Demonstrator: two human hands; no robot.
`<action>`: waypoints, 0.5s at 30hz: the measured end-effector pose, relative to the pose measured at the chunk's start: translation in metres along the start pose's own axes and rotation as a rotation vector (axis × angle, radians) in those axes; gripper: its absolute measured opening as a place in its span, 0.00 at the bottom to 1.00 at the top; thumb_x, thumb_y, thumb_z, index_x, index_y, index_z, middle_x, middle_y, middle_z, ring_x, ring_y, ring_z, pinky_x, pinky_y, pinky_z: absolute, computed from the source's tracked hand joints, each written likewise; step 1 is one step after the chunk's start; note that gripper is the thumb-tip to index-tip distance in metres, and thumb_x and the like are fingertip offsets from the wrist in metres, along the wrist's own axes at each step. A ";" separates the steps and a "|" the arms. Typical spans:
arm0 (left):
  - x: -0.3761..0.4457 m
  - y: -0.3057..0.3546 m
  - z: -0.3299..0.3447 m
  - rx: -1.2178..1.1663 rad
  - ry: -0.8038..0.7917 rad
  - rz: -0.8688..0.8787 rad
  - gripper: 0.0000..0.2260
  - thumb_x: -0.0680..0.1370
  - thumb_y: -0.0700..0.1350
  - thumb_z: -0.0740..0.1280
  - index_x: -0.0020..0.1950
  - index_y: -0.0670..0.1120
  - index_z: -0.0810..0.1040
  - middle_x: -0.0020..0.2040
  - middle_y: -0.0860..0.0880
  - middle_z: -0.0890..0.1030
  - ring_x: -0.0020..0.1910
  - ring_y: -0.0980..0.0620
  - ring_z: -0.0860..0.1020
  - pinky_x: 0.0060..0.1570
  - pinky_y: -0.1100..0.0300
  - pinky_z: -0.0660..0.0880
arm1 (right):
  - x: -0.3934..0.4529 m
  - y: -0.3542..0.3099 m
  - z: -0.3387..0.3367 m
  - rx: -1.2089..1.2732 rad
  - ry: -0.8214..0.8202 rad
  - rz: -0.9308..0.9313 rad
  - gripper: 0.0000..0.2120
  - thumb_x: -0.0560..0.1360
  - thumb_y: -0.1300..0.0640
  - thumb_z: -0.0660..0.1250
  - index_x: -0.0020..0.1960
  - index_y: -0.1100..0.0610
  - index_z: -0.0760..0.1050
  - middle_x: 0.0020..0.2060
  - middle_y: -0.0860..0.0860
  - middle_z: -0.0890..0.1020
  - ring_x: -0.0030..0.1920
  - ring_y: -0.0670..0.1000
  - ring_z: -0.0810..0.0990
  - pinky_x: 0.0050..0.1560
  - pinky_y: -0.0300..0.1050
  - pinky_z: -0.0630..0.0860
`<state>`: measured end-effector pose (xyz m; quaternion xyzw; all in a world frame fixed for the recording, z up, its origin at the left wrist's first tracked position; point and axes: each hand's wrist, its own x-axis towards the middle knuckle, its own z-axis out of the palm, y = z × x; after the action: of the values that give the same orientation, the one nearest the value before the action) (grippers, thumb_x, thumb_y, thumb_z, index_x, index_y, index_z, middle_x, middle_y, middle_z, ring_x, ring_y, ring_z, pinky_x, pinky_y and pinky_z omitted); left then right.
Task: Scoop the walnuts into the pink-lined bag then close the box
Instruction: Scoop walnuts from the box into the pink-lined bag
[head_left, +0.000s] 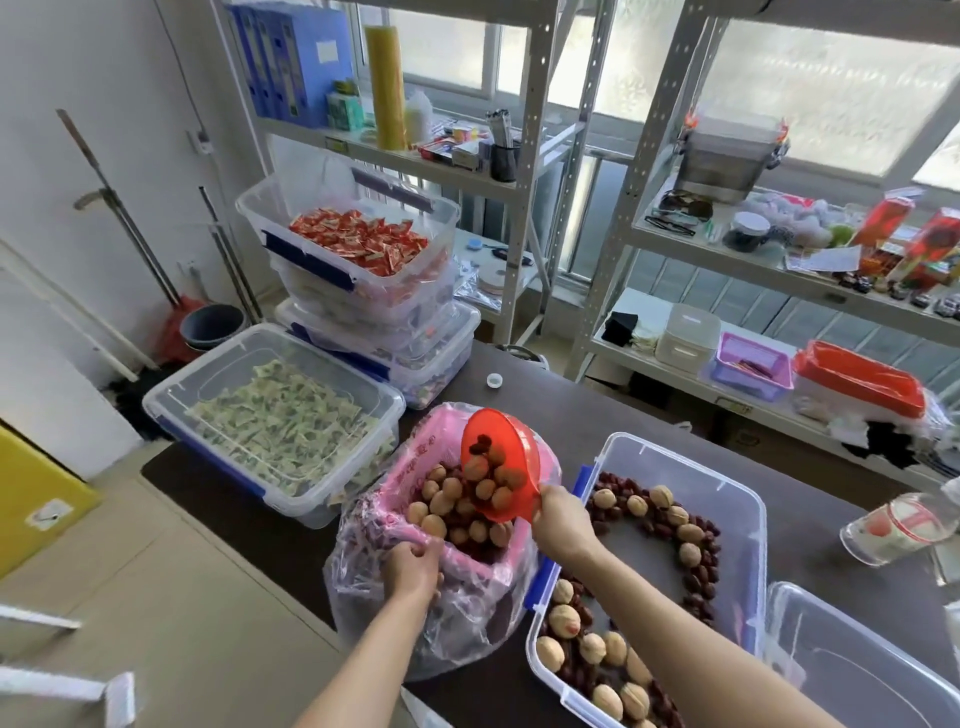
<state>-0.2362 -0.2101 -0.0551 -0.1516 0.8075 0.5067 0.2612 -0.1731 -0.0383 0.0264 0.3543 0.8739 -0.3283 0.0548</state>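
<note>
The pink-lined bag (415, 447) stands open on the dark table, holding walnuts and red dates. My left hand (413, 566) grips its near rim. My right hand (563, 525) holds a red plastic scoop (506, 457) tipped over the bag's mouth, and walnuts (485, 480) are tumbling out of it into the bag. To the right lies the clear plastic box (675, 462), open, with walnuts and dates (680, 525) spread round its floor. Its clear lid (852, 665) lies at the lower right.
A clear bin of green-wrapped sweets (275, 421) sits left of the bag, with stacked bins of red-wrapped sweets (358, 244) behind. A tipped clear jar (898, 525) lies at the table's right edge. Metal shelving (618, 208) stands beyond the table.
</note>
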 end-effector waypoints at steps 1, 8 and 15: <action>0.005 -0.001 0.003 0.022 0.001 -0.009 0.14 0.77 0.51 0.66 0.46 0.40 0.82 0.38 0.41 0.84 0.32 0.43 0.81 0.35 0.52 0.79 | -0.001 -0.002 0.000 -0.036 0.023 -0.015 0.10 0.70 0.64 0.57 0.45 0.58 0.75 0.42 0.57 0.84 0.44 0.61 0.82 0.44 0.52 0.79; 0.015 -0.006 0.009 0.080 0.001 -0.035 0.12 0.74 0.48 0.69 0.43 0.39 0.82 0.41 0.39 0.85 0.43 0.38 0.84 0.45 0.48 0.80 | 0.002 -0.009 -0.001 -0.248 0.149 -0.128 0.19 0.70 0.68 0.54 0.58 0.57 0.69 0.43 0.59 0.82 0.44 0.63 0.81 0.44 0.55 0.78; 0.003 0.005 0.003 0.040 -0.010 -0.028 0.12 0.75 0.47 0.70 0.46 0.38 0.83 0.41 0.40 0.84 0.34 0.46 0.79 0.32 0.60 0.71 | 0.003 -0.009 -0.004 -0.472 0.271 -0.284 0.33 0.72 0.74 0.51 0.76 0.59 0.55 0.41 0.57 0.82 0.37 0.59 0.80 0.35 0.50 0.67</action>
<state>-0.2408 -0.2054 -0.0541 -0.1551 0.8139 0.4874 0.2755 -0.1807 -0.0389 0.0331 0.2467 0.9661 -0.0703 -0.0277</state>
